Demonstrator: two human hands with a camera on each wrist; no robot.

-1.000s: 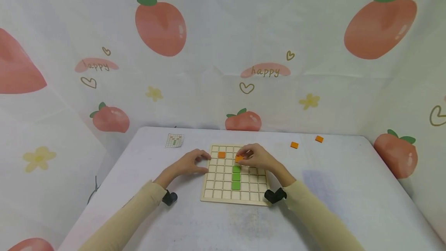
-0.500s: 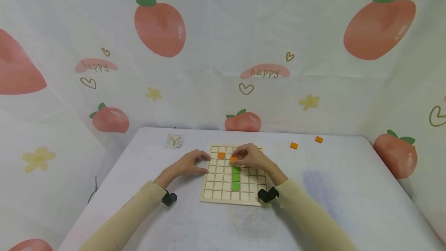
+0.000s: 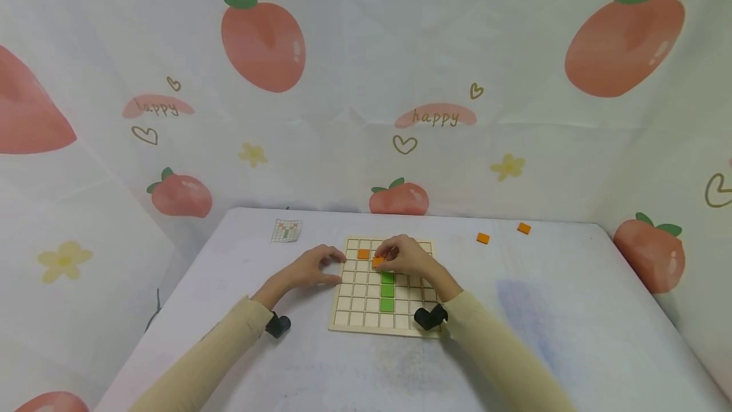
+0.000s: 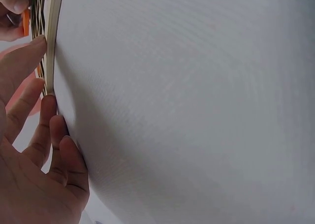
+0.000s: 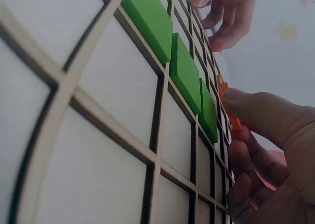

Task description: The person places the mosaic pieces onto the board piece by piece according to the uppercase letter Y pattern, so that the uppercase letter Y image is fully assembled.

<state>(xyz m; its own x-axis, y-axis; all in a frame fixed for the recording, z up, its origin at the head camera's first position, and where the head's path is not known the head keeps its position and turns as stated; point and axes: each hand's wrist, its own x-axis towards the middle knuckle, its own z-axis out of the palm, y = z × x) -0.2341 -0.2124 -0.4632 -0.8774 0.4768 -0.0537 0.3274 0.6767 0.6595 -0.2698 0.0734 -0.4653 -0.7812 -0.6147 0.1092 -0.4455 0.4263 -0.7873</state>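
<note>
My right hand (image 3: 413,256) pinches an orange square tile (image 3: 378,262) between thumb and fingertips, close over the second row of a wooden grid board (image 3: 394,333). In the right wrist view the thumb (image 5: 261,106) lies on this tile's near face. Three green tiles (image 3: 387,291) stand in a column just nearer to me. Another orange tile (image 3: 363,254) sits in the top row, left of the pinched one. My left hand (image 3: 311,267) rests at the board's left edge, thumb and fingers spread apart, fingertips right at the rim in the left wrist view.
Two loose orange tiles lie on the table beyond the board to the right, one nearer (image 3: 483,238) and one farther (image 3: 523,228). A small card (image 3: 286,231) printed with a coloured grid pattern lies at the back left. A fruit-printed curtain (image 3: 343,81) hangs behind the table.
My right hand has shifted left across the board with the pinched orange tile, from above the green column to one cell left of it. The left hand stays in place.
</note>
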